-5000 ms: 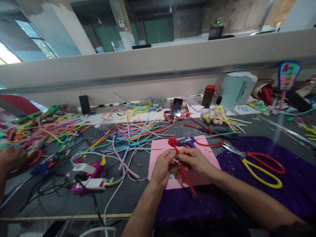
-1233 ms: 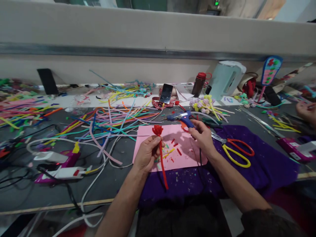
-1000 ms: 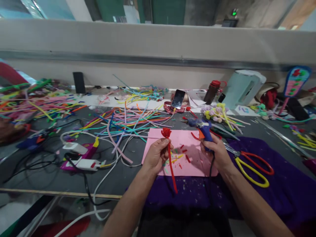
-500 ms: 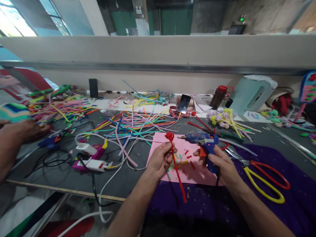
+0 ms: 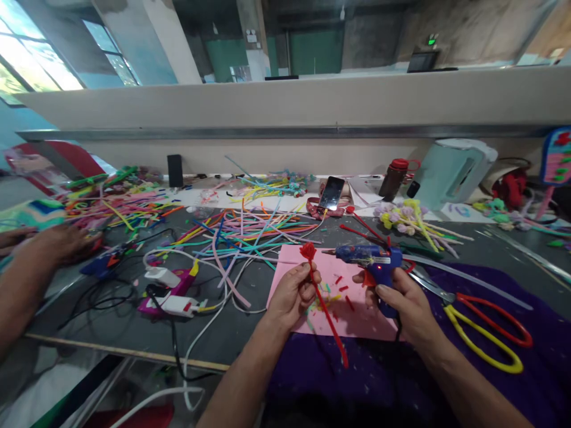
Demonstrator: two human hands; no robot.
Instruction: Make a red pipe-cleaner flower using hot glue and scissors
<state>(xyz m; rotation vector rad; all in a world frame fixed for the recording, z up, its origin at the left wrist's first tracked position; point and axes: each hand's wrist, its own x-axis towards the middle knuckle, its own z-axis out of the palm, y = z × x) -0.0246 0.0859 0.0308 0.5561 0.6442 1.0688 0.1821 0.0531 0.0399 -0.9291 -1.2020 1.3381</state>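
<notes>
Pinched in my left hand (image 5: 294, 293) is a red pipe-cleaner flower (image 5: 308, 251), its bloom above my fingers and its long stem slanting down to the right. My right hand (image 5: 404, 297) is wrapped round the handle of a blue hot glue gun (image 5: 366, 255), fingers near the orange trigger. The gun's nozzle points left, a short gap from the bloom. A clear glue stick (image 5: 473, 279) sticks out behind the gun. Beneath both hands lies a pink sheet (image 5: 285, 270) with small red, green and yellow clippings on it.
Scissors (image 5: 486, 333) with red and yellow handles lie on purple cloth at right. Loose pipe cleaners (image 5: 250, 229) spread across the middle. A power strip (image 5: 173, 300) with cables is at left, near a co-worker's hands (image 5: 57, 246). Behind stand a phone (image 5: 332, 193), bottle (image 5: 395, 178) and kettle (image 5: 459, 172).
The flower has turned slightly in my left hand, its stem end swinging right. More of the clear glue stick shows behind the gun. The view has tilted up a little.
</notes>
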